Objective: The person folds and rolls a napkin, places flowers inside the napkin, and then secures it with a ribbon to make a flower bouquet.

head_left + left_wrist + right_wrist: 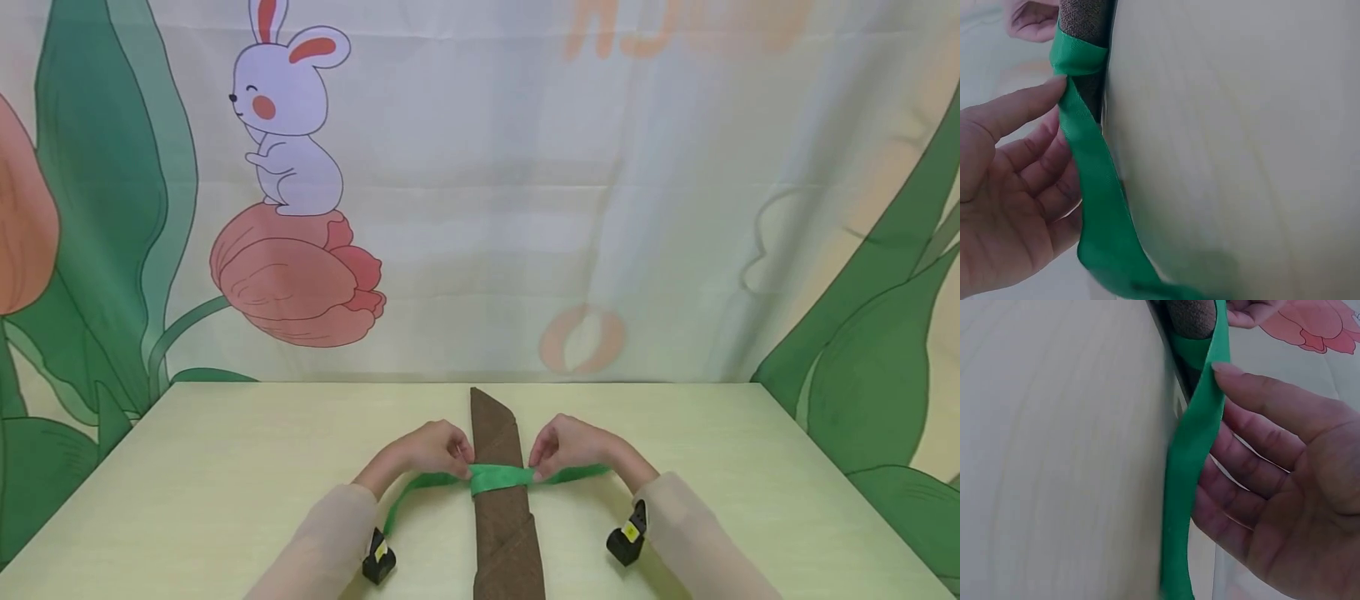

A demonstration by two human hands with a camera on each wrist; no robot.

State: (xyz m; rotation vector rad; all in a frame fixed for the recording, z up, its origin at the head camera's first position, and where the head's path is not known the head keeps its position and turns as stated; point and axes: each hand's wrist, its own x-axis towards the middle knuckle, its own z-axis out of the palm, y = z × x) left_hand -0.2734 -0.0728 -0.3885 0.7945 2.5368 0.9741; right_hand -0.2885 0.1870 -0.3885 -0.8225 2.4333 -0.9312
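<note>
A long brown folded cloth roll lies lengthwise on the table, its pointed end toward the back. Around its upper part goes a green ribbon, whose loose tails trail out to both sides. At the roll's left edge my left hand pinches the ribbon between thumb and fingers. On the opposite edge my right hand pinches it too. The left wrist view has one tail hanging past the left palm. In the right wrist view the other tail runs down beside the right fingers.
The pale wood-grain table extends to both sides of the roll. Behind it hangs a curtain printed with a rabbit and tulips. A black wrist camera hangs under the left sleeve, another camera under the right sleeve.
</note>
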